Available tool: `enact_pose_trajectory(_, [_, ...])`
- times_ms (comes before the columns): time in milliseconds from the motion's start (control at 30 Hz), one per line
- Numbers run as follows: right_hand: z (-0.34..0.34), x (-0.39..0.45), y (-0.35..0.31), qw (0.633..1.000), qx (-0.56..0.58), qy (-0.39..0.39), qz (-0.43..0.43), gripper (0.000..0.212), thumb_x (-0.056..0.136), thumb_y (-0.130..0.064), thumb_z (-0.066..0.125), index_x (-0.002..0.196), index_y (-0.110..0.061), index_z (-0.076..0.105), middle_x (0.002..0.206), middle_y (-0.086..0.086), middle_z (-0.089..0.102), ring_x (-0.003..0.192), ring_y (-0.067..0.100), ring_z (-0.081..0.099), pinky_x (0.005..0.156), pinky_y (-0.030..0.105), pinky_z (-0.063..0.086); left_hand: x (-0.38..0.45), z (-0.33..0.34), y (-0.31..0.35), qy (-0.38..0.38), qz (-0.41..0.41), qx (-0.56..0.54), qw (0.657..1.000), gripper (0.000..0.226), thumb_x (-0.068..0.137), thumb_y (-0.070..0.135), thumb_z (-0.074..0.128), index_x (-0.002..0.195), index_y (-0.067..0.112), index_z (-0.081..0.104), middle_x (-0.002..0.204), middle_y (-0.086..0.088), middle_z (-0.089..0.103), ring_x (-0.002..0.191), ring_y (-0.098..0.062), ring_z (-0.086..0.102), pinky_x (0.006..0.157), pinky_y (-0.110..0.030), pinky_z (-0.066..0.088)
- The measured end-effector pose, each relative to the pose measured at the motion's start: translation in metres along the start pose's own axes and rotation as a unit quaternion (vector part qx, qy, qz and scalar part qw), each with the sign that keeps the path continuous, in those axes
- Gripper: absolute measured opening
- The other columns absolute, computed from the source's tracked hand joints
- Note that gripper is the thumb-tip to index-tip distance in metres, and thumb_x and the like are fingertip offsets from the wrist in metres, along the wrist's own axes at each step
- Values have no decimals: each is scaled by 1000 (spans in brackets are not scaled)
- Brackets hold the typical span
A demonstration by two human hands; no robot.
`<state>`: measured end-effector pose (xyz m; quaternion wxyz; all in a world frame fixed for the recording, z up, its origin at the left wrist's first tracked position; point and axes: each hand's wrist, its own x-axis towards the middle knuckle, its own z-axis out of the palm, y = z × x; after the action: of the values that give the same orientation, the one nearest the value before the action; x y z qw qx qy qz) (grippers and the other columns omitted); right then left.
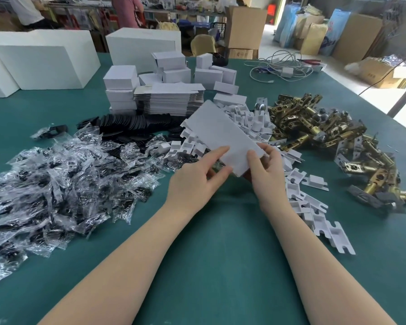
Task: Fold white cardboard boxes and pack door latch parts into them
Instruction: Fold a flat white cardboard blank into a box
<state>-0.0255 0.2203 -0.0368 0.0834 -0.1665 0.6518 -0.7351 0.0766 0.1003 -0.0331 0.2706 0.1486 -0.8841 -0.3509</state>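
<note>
Everywhere — parts on green table (216,266)

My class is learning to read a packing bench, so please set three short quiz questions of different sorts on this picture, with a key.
1. True or false: both hands hold the flat white cardboard box blank.
2. Which pile lies beside the right hand? A clear plastic bags of black parts; B brass-coloured metal door latches.
3. What colour is the table cover?

Key: 1 true, left hand included; 2 B; 3 green.
</note>
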Motion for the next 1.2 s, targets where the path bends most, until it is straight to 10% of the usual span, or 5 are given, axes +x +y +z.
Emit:
enact_pose_trajectory(167, [-7,1,0,987,-128,-50,-82,19,101,-26,51,114,-41,52,93,-4,54,70,-4,51,64,19,46,8,-12,0,92,207,190,955,65,72,44,81,129,19,63,119,-8,62,101,-27,61,89,-44,49])
enact_pose_trajectory(433, [6,-7,-3,999,10,-39,-24,14,100,-19,56,104,-31,52,98,1,62,78,5,61,68,28,52,0,-1,2,103,166,254,947,65,69,26,83,130,28,62,151,-9,42,137,-35,37,110,-48,22])
enact_pose_trajectory(600, [6,-4,-7,971,220,3,95,14,101,-18,54,102,-23,41,106,5,63,87,24,66,69,37,60,-2,8,7,20,29,-89,995,51,87,46,60,135,49,43,154,-1,26,139,-23,34,113,-45,32])
enact_pose_trajectory(700, [9,-8,-8,975,206,-22,76,19,100,-16,54,109,-29,44,101,4,68,83,22,69,66,31,58,-3,10,14,-53,-41,-326,943,51,82,40,68,124,56,43,142,10,45,107,-11,66,90,-24,51])
enact_pose_trajectory(1200, [4,-6,-9,992,71,-102,31,31,103,-18,51,128,-33,60,115,-8,70,103,15,69,75,24,57,7,-2,9,-17,-163,-546,822,58,91,-13,53,130,30,53,133,-5,61,103,-16,63,91,-32,52])
